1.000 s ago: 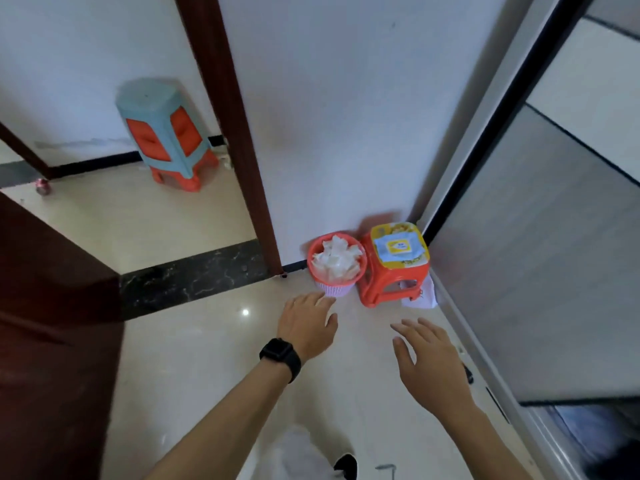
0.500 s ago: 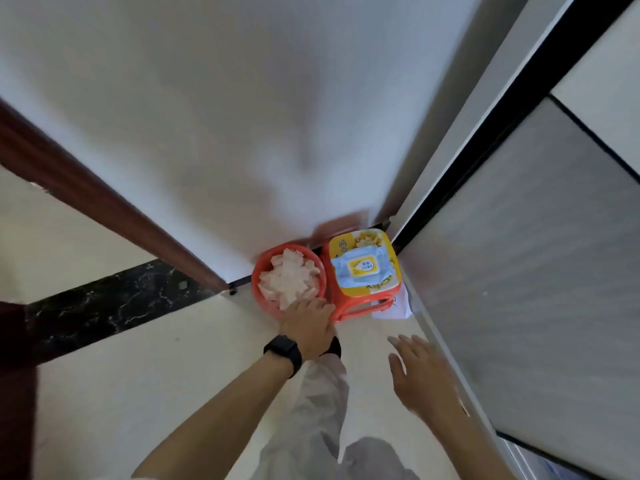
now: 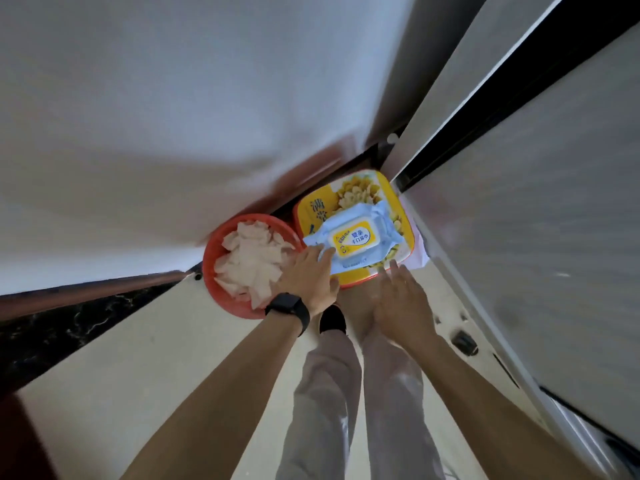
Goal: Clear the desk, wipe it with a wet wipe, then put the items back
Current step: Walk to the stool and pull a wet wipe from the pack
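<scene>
A pale blue pack of wet wipes (image 3: 360,242) with a yellow lid lies on a small red stool with a yellow printed top (image 3: 398,202) in the corner. My left hand (image 3: 308,278), a black watch on its wrist, reaches over the pack's left end, fingertips touching its edge. My right hand (image 3: 401,303) hovers open just in front of the stool, fingers spread, holding nothing. No desk is in view.
A red bin (image 3: 214,271) full of used white wipes stands left of the stool, against the white wall (image 3: 173,116). A grey sliding door (image 3: 536,220) and its track run along the right. My legs and a dark shoe (image 3: 332,320) are below the hands.
I have moved closer to the corner and bent over it. Both hands have gone forward; the left one now touches the wipes pack and the right one nears the stool.
</scene>
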Action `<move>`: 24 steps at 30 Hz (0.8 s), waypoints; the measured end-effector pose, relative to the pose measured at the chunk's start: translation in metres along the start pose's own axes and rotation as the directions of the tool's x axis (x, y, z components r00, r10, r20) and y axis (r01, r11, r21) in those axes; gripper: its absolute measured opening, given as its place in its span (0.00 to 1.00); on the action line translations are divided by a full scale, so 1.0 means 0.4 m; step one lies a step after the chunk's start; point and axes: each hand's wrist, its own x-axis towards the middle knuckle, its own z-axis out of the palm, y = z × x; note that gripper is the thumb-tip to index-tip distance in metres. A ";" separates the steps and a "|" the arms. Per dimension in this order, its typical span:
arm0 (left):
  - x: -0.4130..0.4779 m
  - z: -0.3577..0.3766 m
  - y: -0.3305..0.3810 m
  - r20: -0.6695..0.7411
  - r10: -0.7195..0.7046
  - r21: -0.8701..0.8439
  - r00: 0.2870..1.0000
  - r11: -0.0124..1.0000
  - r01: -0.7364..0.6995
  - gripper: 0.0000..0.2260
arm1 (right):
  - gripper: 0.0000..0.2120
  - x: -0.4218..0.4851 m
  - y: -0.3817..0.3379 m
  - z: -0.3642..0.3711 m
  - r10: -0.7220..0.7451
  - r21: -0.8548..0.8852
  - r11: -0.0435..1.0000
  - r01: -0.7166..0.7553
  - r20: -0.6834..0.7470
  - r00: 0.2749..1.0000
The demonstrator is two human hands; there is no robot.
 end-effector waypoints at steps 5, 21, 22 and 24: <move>0.178 0.150 -0.037 -0.087 0.169 0.052 0.982 0.985 -0.165 0.26 | 0.31 0.131 0.017 0.141 -0.094 -0.055 0.994 0.098 0.066 0.993; 0.316 0.204 -0.031 -0.138 0.423 0.528 0.896 0.796 -0.295 0.19 | 0.32 0.153 0.070 0.226 -0.148 -0.102 0.982 0.159 0.110 0.983; 0.314 0.201 -0.022 -0.094 0.404 0.546 0.910 0.785 -0.293 0.18 | 0.32 0.153 0.068 0.218 -0.150 -0.093 0.983 0.161 0.110 0.982; 0.315 0.200 -0.012 -0.034 0.398 0.572 0.917 0.760 -0.309 0.17 | 0.33 0.154 0.068 0.204 -0.157 -0.074 0.983 0.167 0.127 0.979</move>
